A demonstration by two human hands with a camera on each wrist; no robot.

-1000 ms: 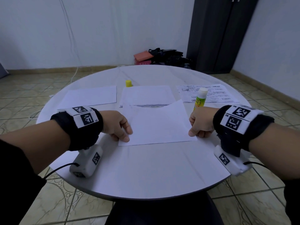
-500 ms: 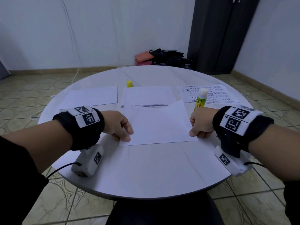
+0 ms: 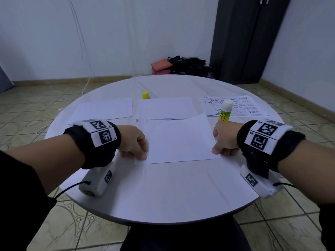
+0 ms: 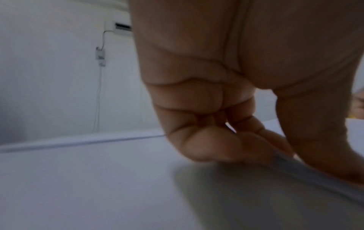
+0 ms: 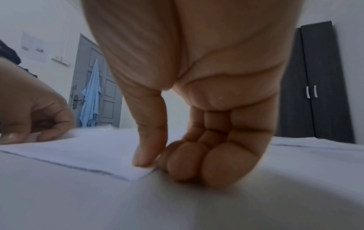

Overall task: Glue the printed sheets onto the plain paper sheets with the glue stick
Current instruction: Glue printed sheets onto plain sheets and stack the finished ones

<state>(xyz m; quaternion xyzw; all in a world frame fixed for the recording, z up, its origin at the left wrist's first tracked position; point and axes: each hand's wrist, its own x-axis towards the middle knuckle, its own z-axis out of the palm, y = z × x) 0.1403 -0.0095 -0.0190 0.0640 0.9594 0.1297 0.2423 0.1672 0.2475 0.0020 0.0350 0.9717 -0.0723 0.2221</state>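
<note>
A white sheet (image 3: 177, 140) lies on the round white table (image 3: 163, 192), its far edge overlapping a middle sheet (image 3: 165, 107) with a line of print showing at the overlap. My left hand (image 3: 143, 154) pinches the sheet's near-left corner; the left wrist view shows the left hand (image 4: 236, 132) with thumb and fingers closed on the paper edge (image 4: 315, 175). My right hand (image 3: 217, 151) grips the green-and-white glue stick (image 3: 224, 113) upright in its fist. The right wrist view shows the right hand (image 5: 149, 161) with its thumb on the sheet's (image 5: 78, 149) near-right corner.
A plain sheet (image 3: 105, 108) lies at the left of the table and printed sheets (image 3: 241, 105) at the right. A yellow cap (image 3: 145, 95) stands behind the middle sheet. A dark cupboard (image 3: 248, 38) and bags (image 3: 188, 66) are beyond the table.
</note>
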